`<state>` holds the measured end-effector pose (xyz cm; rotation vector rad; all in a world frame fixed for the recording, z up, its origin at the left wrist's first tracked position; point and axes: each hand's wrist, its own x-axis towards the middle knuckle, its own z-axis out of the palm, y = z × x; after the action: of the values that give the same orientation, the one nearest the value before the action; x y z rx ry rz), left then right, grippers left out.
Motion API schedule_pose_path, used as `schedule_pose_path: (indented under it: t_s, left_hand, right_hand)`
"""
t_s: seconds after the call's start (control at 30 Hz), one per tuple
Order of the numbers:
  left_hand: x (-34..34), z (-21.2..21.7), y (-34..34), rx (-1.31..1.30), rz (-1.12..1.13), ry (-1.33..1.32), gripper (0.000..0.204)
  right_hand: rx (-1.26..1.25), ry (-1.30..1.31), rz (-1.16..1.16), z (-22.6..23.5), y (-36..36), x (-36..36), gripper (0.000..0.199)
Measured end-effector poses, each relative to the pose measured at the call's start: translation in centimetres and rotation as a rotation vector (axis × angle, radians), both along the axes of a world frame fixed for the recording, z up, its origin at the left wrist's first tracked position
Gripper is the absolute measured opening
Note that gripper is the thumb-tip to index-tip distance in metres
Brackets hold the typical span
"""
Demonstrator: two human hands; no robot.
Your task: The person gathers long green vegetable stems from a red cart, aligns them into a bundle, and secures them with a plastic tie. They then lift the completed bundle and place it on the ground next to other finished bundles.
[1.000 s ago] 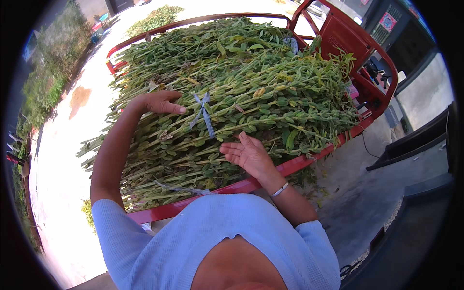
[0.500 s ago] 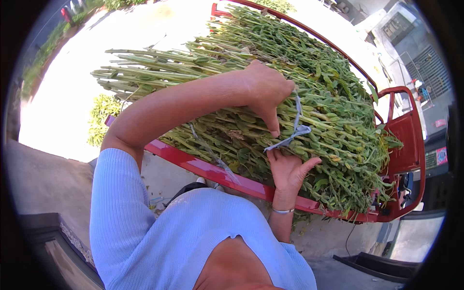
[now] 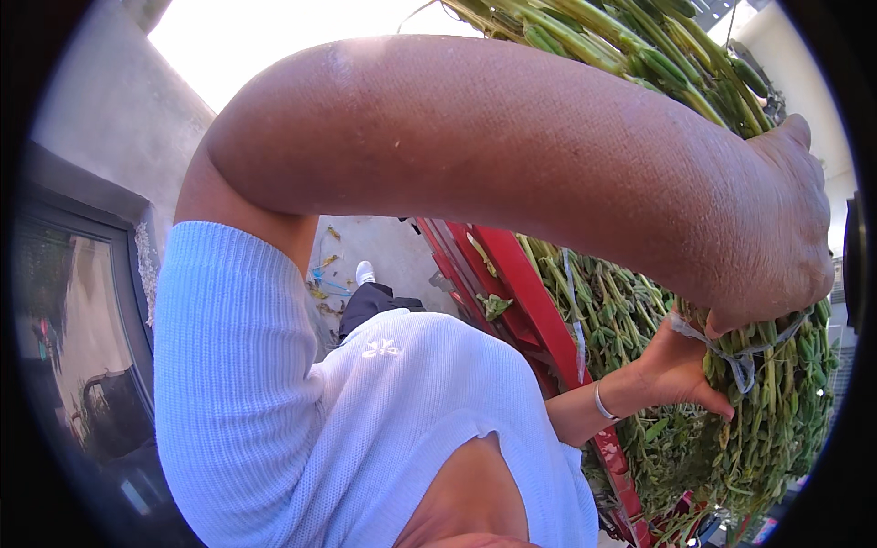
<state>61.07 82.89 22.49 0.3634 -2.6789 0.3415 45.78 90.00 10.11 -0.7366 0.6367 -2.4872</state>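
Observation:
A tied bundle of sesame stalks (image 3: 786, 365) with green pods is held close in front of me, at the right of the view. Over its top lies my left hand (image 3: 781, 224), fingers curled round the far side and partly hidden; its forearm crosses the whole upper view. My right hand (image 3: 681, 361) cups the bundle from its near side, thumb spread on the stalks and other fingers hidden behind them. A grey-blue plastic tie (image 3: 744, 370) circles the bundle between both hands. The bundle's thick stem ends (image 3: 639, 46) stick out above my left forearm.
More sesame stalks (image 3: 598, 297) lie in the red cart bed below, beside its red side rail (image 3: 534, 306). Grey concrete ground (image 3: 393, 242) with scattered leaves lies to the left of the cart. A dark-framed glass door (image 3: 82, 338) stands at the far left.
The view has turned, and the cart now slants at the right. Both hands have brought the tied bundle up nearer to me, off the other stalks, gripping it near the tie.

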Motion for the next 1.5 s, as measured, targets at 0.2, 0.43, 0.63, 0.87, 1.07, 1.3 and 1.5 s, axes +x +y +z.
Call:
schedule_pose_path:
  t_s: [0.2,0.43,0.63,0.87,1.07,1.3,1.5]
  left_hand:
    - [10.1,-3.8,-2.3,0.02,0.033,0.266,0.081]
    - [21.7,-6.2,-4.5,0.209,-0.041,0.418,0.098]
    - [29.7,-4.1,-13.6,0.381,0.035,0.533,0.108]
    - [40.7,-7.3,-27.9,1.072,-0.196,0.829,0.124]
    - [46.4,-23.5,-40.6,1.562,-0.273,1.191,0.122]
    - [49.1,-42.2,-46.8,1.66,-0.324,1.879,0.093]
    - [50.9,-54.9,-50.4,1.829,-0.089,2.167,0.096]
  right_hand:
    - [0.004,0.108,-0.081,-1.7,-1.7,7.6,0.112]
    - [-0.085,0.147,-0.29,0.2,-3.0,17.9,0.082]
    - [0.003,0.312,-0.05,1.0,-13.7,22.3,0.073]
    - [0.119,0.437,0.508,-0.3,-33.2,30.4,0.037]
    - [0.615,0.771,0.511,-8.5,-47.4,38.4,0.037]
    - [0.676,0.993,0.906,-22.6,-59.7,45.9,0.034]
    - [0.855,1.246,0.96,-35.7,-67.1,49.1,0.033]
